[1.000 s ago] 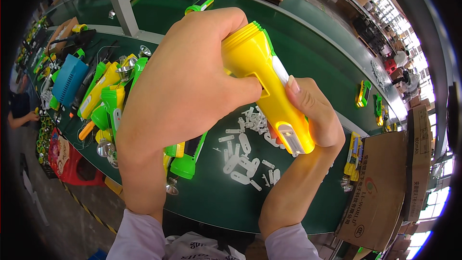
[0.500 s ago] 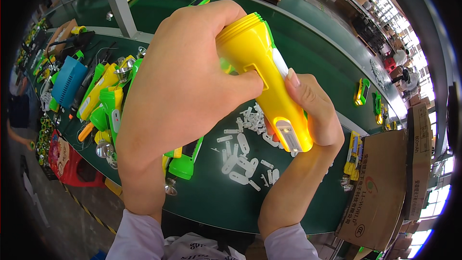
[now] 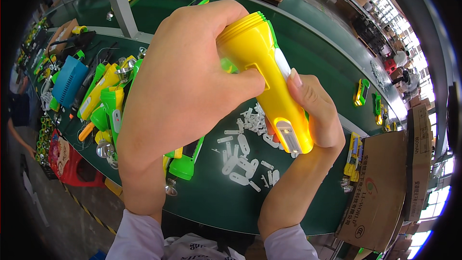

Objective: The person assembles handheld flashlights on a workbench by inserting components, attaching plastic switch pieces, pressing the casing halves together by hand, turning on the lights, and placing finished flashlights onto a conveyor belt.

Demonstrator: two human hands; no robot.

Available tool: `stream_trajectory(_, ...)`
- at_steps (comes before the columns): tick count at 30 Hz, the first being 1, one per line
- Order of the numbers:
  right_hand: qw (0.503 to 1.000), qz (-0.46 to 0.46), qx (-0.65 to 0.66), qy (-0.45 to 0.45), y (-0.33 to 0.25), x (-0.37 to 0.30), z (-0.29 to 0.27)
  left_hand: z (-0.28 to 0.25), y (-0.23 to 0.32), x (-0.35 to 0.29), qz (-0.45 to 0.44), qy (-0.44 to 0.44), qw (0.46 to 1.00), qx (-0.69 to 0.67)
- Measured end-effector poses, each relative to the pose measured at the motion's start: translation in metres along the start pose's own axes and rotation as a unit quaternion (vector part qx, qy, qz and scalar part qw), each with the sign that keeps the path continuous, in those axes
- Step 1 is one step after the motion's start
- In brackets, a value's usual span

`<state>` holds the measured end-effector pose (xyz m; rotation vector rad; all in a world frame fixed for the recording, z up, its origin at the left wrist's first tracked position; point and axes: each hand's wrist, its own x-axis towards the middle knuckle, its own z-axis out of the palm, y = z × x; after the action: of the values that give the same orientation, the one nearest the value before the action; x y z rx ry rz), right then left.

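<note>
- While my left hand [image 3: 187,91] wraps the wide head of the yellow flashlight [image 3: 269,79], thumb pressed across its body, my right hand [image 3: 313,110] cups the tail, fingers closed round it.
- Compared with a second ago, the head sits slightly higher and further left, so I judge I'm turning it over for inspection.
- Its long axis runs diagonally, head up-left and away, tail down-right toward me.
- Below the grip, small white parts [image 3: 243,151] lie scattered on the green table [image 3: 308,29].

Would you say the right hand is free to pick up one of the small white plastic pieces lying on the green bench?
Probably not yet: the right hand grips the yellow flashlight, as does the left hand. The white pieces lie uncovered just below.
</note>
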<state>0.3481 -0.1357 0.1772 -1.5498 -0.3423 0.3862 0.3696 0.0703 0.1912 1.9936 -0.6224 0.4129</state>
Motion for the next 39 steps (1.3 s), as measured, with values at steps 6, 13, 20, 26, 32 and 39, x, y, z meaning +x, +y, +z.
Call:
stream_trajectory(6, 1.000, -0.005, 0.012, -0.008, 0.004, 0.002, -0.001, -0.005, -0.001, 0.000, -0.008, -0.016, 1.000, -0.012)
stream_trajectory(13, 0.998, 0.002, 0.057, 0.005, 0.009, 0.000, -0.002, -0.003, -0.002, -0.001, 0.052, -0.004, 0.999, -0.005)
stream_trajectory(20, 0.999, 0.029, 0.005, 0.019, -0.001, 0.000, 0.006, -0.008, 0.013, -0.006, 0.126, 0.071, 0.976, 0.165)
stream_trajectory(26, 0.998, 0.049, -0.037, -0.016, 0.004, 0.003, -0.007, -0.008, 0.010, -0.006, 0.222, 0.041, 0.942, 0.250)
stream_trajectory(32, 0.998, 0.021, 0.046, 0.027, 0.002, -0.004, -0.012, 0.006, 0.001, 0.010, 0.301, 0.103, 0.925, 0.207)
stream_trajectory(39, 0.986, -0.073, 0.150, -0.033, 0.008, -0.014, -0.018, 0.001, 0.020, 0.000, 0.344, 0.069, 0.923, 0.162)
